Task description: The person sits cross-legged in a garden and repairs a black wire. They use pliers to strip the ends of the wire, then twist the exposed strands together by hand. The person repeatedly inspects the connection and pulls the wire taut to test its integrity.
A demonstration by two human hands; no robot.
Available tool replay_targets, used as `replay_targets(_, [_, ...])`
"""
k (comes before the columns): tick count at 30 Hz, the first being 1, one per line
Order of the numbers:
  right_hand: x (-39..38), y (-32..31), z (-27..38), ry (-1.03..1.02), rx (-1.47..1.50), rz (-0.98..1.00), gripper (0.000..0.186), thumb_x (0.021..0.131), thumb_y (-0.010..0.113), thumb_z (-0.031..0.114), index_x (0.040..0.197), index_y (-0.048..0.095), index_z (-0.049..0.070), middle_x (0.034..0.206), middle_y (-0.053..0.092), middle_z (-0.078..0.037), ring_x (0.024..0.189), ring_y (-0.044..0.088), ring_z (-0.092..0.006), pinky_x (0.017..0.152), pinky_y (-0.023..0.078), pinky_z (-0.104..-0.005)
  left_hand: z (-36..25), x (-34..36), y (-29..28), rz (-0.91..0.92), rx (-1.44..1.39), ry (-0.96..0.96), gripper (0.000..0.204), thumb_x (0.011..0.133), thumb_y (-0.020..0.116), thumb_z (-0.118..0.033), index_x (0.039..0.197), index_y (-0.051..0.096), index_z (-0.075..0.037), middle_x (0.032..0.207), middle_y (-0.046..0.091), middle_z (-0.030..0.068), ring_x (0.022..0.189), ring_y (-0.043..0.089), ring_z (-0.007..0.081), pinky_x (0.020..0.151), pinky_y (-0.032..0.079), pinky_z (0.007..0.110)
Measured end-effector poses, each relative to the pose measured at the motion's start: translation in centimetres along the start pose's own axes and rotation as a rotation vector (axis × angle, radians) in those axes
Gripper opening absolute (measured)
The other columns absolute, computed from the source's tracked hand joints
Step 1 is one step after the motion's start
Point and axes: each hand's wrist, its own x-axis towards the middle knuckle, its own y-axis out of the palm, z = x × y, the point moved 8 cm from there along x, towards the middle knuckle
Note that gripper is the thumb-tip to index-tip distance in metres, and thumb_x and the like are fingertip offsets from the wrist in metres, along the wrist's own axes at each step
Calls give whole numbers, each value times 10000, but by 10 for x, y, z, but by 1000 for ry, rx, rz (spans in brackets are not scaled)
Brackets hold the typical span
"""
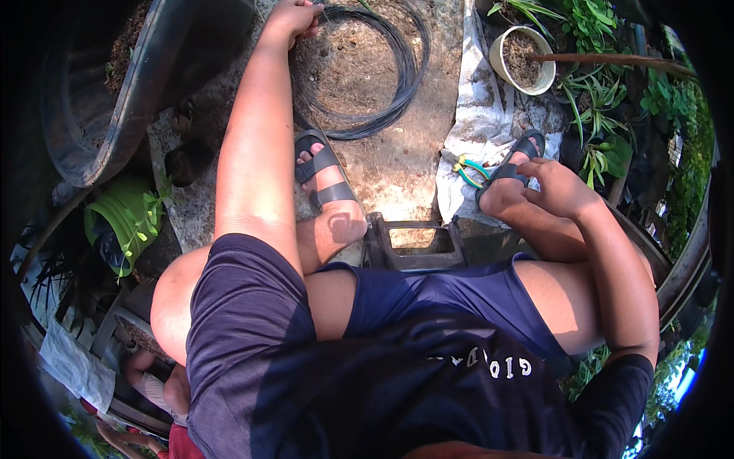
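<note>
A loose coil of dark wire (pixel 413 80) lies on the ground in front of me. My left hand (pixel 294 21) reaches far forward to the coil's upper left side, its fingers closed around strands there. My right hand (pixel 562 189) hangs above my right ankle and sandal, fingers loosely apart and holding nothing. Pliers (pixel 472 169) with teal and yellow handles lie on a white sack (pixel 478 115), just left of my right sandal (pixel 527 143). My left sandal (pixel 327 172) is beside the coil's near edge.
A white pot of soil (pixel 497 60) stands at the front right, with a brown stick across it and plants beyond. A large black tub (pixel 126 130) and a green pot (pixel 141 210) are at left. A dark stool frame (pixel 417 249) sits between my legs; another person (pixel 157 390) is at lower left.
</note>
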Motion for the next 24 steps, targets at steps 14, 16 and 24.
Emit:
replay_targets(14, [8,1,3,-106,35,-92,392,800,687,158,1162,630,18,1150,644,-199,1094,600,-391,1036,432,-466,-19,-57,26,140,-144,-209,196,1055,409,-222,1064,528,-67,647,441,-26,472,313,57,394,265,224])
replay_targets(16, [16,-7,18,-137,192,-181,395,785,695,154,1154,633,28,1151,639,-206,1110,592,-390,1060,408,-478,-29,-72,37,202,-328,-298,158,1053,396,-196,1017,502,-84,635,426,-35,459,285,39,367,207,200])
replay_targets(24, [31,0,145,-716,368,-299,525,799,718,217,1271,534,77,1288,555,-201,1201,537,-370,1023,428,-445,-63,-130,73,259,-1040,-443,205,1049,384,-163,895,433,-36,626,415,-9,458,363,42,334,250,168])
